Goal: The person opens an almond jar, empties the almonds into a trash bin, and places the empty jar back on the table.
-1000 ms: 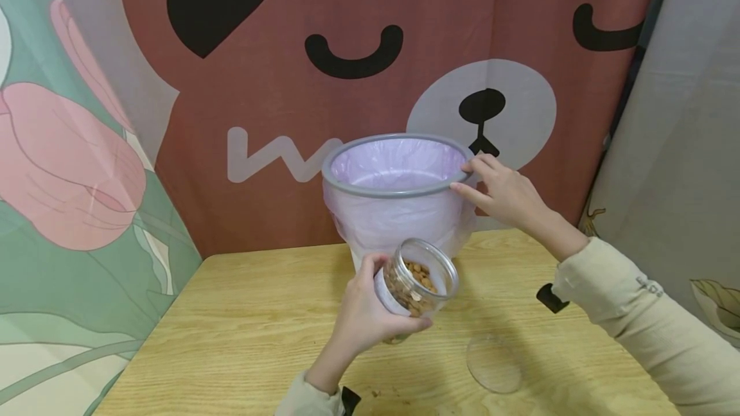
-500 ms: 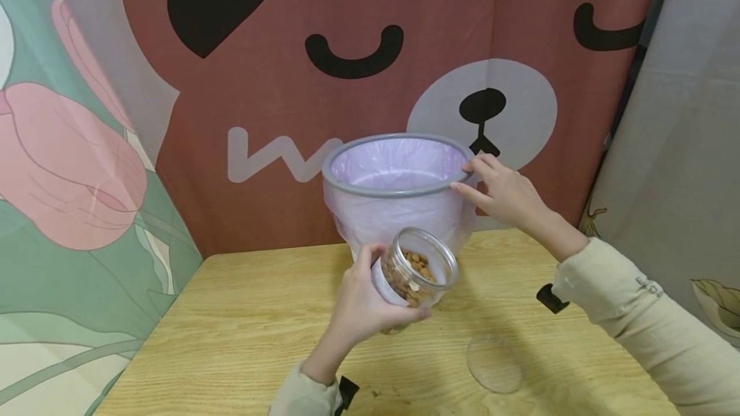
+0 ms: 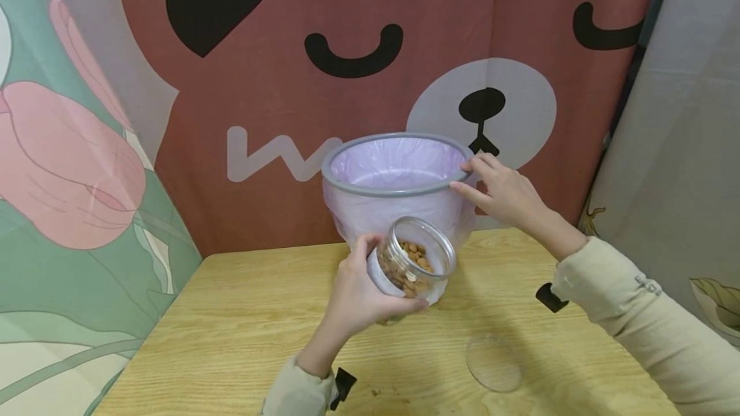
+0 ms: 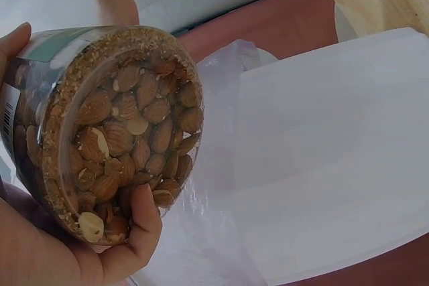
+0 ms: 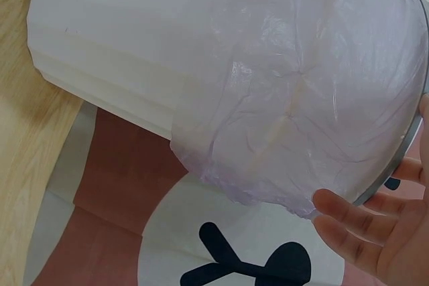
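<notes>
My left hand grips a clear plastic jar of almonds, held tilted in front of the bin with its open mouth facing up and to the right. In the left wrist view the jar's bottom shows whole almonds and fine crumbs, with a finger curled against it. Behind the jar stands a white trash bin with a grey rim and a pale purple liner bag folded over it. My right hand holds the rim at its right side, thumb on the near edge.
A clear round lid lies on the wood-grain table, right of the jar. Small dark crumbs lie near the front. A curtain with a bear print hangs close behind the bin.
My left hand has raised the jar slightly, moving it away from me toward the bin. The right hand stays on the rim, and the bin and lid have not moved.
</notes>
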Demonstrator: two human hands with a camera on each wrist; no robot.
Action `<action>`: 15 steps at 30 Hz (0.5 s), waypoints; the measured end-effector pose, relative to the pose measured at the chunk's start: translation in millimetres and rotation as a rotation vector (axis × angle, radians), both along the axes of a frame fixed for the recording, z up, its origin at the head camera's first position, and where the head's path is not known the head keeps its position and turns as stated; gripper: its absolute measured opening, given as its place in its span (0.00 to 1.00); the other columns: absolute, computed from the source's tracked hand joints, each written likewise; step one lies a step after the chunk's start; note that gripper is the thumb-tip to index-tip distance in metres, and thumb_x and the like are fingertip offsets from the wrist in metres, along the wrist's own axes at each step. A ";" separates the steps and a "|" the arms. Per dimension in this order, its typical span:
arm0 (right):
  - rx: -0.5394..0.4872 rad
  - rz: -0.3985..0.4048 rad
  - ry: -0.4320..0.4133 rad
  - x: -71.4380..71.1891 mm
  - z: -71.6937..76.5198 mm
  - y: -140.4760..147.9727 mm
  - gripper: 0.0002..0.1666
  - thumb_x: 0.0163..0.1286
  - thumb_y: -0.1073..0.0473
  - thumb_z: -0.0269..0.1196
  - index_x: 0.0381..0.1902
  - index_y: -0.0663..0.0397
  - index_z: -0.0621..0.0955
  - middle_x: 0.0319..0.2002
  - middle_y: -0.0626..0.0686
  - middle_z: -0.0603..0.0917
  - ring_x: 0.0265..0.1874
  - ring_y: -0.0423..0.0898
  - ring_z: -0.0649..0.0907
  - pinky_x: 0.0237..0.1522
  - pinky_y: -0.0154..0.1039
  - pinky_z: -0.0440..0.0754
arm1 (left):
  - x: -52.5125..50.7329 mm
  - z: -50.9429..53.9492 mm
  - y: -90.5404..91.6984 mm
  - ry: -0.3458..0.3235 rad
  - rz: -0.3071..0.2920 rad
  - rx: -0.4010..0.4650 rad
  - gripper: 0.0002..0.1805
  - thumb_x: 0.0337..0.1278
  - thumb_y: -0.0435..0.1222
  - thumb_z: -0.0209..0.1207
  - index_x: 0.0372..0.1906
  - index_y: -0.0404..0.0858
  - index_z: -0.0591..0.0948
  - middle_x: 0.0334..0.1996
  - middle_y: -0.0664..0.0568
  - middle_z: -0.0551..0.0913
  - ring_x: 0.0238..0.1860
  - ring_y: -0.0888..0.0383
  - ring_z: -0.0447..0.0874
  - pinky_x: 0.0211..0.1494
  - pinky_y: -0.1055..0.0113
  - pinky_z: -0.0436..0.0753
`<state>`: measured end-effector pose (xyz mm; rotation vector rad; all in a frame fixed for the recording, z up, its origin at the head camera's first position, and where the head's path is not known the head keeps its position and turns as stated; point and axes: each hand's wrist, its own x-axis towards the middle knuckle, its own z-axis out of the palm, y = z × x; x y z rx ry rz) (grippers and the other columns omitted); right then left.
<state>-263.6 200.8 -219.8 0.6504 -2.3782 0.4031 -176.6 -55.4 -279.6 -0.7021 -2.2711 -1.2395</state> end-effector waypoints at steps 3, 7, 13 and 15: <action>0.001 0.004 0.010 -0.2 -0.2 0.0 0.21 0.64 0.44 0.54 0.44 0.55 0.72 0.43 0.53 0.71 0.30 0.46 0.78 0.16 0.38 0.71 | 0.3 2.0 -0.1 -0.004 0.005 -0.002 0.47 0.11 0.49 0.76 0.49 0.42 0.67 0.42 0.56 0.76 0.41 0.61 0.74 0.43 0.63 0.74; 0.001 0.006 0.012 -0.4 -0.3 0.1 0.21 0.64 0.44 0.54 0.44 0.55 0.72 0.43 0.53 0.71 0.30 0.47 0.78 0.17 0.38 0.71 | -0.3 3.7 -0.2 -0.007 0.002 -0.006 0.47 0.12 0.48 0.76 0.50 0.42 0.67 0.42 0.55 0.75 0.41 0.61 0.74 0.43 0.63 0.74; 0.001 0.008 0.018 -0.9 -1.0 0.5 0.22 0.64 0.44 0.54 0.44 0.56 0.73 0.43 0.54 0.71 0.30 0.47 0.78 0.17 0.38 0.72 | -0.6 7.0 -0.2 0.002 0.015 -0.011 0.47 0.11 0.50 0.76 0.49 0.42 0.67 0.42 0.55 0.75 0.42 0.61 0.73 0.43 0.63 0.74; 0.001 0.003 0.011 -1.1 -1.0 0.6 0.22 0.64 0.44 0.54 0.45 0.56 0.73 0.43 0.53 0.71 0.30 0.47 0.78 0.17 0.38 0.72 | -0.5 8.2 -0.1 0.002 0.018 -0.012 0.47 0.11 0.50 0.76 0.49 0.42 0.67 0.42 0.56 0.75 0.42 0.61 0.73 0.42 0.63 0.74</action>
